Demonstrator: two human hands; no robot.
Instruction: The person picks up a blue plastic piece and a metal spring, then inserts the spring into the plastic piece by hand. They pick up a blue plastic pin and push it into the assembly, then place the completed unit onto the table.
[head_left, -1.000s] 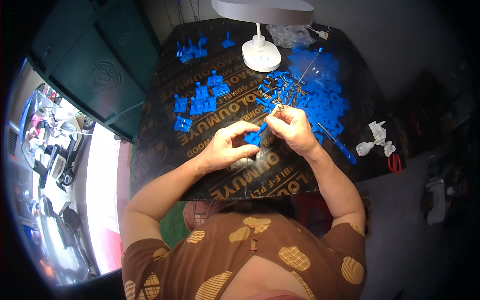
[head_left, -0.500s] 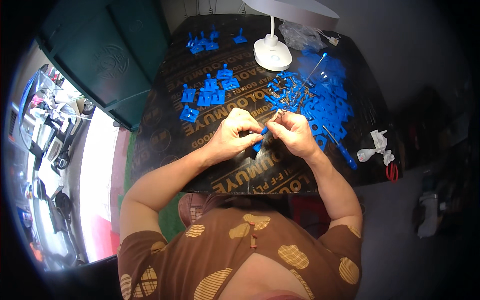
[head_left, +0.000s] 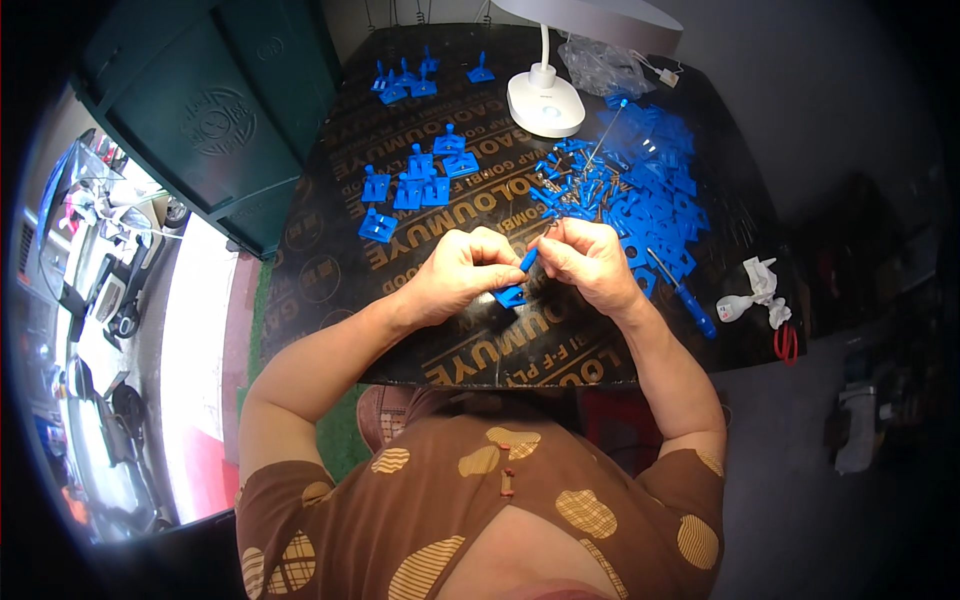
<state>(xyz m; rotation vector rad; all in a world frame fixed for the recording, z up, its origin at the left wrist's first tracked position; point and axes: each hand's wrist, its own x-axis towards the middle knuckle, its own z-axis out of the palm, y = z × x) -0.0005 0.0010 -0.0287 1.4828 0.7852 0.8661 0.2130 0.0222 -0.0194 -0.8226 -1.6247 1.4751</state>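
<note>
Between finger and thumb, my left hand [head_left: 462, 272] pinches a small blue plastic piece [head_left: 511, 297] with a flat square base and an upright peg. The peg leans toward my right hand [head_left: 585, 262], whose fingertips are closed close beside it. A thin dark bit shows at those fingertips, too small to name. Ahead of my left hand, several similar blue pieces with pegs [head_left: 410, 190] stand grouped on the table. Beyond my right hand lies a heap of loose blue parts: small pegs [head_left: 570, 185] and flat square plates with holes [head_left: 655, 225].
A white lamp [head_left: 545, 105] stands at the back of the dark printed table [head_left: 480, 345]. Near it lies a clear plastic bag [head_left: 603, 68]. At right are a blue-handled screwdriver [head_left: 695, 310], a white crumpled item [head_left: 755, 295] and red loops [head_left: 786, 343]. More finished-looking blue pieces [head_left: 405, 80] stand far left.
The blue piece has tilted, so more of its base and peg shows. My left hand has shifted slightly down, and my right hand stays close to the peg.
</note>
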